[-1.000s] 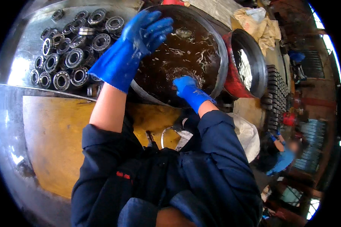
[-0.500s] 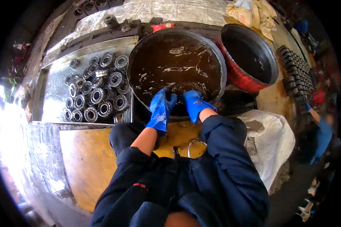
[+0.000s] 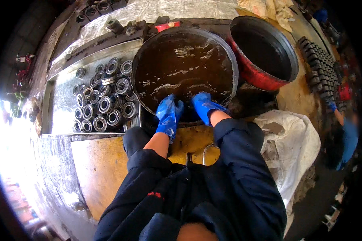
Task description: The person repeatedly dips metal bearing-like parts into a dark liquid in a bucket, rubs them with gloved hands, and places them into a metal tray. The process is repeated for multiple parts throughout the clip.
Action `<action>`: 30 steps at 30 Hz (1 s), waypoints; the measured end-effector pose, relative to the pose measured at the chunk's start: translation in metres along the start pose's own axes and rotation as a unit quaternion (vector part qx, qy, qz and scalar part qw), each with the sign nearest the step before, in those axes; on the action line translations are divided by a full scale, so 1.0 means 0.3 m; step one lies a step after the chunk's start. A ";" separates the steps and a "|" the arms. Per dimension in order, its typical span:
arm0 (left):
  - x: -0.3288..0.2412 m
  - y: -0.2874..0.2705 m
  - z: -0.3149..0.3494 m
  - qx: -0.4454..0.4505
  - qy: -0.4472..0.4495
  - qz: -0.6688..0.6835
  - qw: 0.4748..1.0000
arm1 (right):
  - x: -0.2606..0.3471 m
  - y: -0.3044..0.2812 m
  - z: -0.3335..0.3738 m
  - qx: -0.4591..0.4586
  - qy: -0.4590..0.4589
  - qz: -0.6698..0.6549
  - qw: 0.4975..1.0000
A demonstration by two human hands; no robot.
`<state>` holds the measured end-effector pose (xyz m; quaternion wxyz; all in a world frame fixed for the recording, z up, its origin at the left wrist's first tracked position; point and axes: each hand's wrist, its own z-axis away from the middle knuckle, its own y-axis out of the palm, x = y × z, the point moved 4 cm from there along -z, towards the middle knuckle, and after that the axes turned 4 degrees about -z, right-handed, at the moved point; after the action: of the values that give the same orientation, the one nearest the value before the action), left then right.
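Both of my hands wear blue rubber gloves and reach over the near rim of a wide round tub (image 3: 134, 76) of dark brown liquid (image 3: 181, 68). My left hand (image 3: 169, 112) is bent down at the liquid, its thumb side toward the middle. A short gap to the right of it, my right hand (image 3: 205, 107) dips in as well. The fingertips of both gloves are lost in the murky liquid, so any grip or held thing is hidden. Ripples and streaks of foam lie on the surface.
Left of the tub, a metal tray (image 3: 60, 108) holds a heap of bearings (image 3: 104, 104). A red drum (image 3: 255, 74) with a dark inside stands to the right. A white sack (image 3: 291, 136) lies near my right knee. Farther right are rows of dark metal parts (image 3: 319, 68) and another person (image 3: 347, 140).
The view has shifted slightly. My hands stay at the tub's near side, with the right glove a little more bent over, and the ripples on the liquid have changed shape.
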<state>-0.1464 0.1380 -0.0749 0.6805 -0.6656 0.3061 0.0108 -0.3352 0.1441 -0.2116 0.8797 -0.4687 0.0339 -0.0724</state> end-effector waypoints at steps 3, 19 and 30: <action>0.266 -0.065 0.086 0.031 -0.086 -0.056 0.994 | 0.268 -0.161 0.217 0.047 -0.014 -0.229 0.972; 0.121 -0.029 0.034 0.013 -0.078 -0.010 0.997 | 0.104 -0.076 0.186 -0.032 -0.050 -0.201 0.978; 0.152 -0.026 0.049 0.064 -0.104 -0.021 0.992 | 0.226 -0.095 0.107 0.077 0.045 -0.036 0.995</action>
<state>-0.1001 0.1327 -0.0887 0.7499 -0.6224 0.2196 0.0457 -0.2671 0.1439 -0.1694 0.9075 -0.3971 0.0504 -0.1275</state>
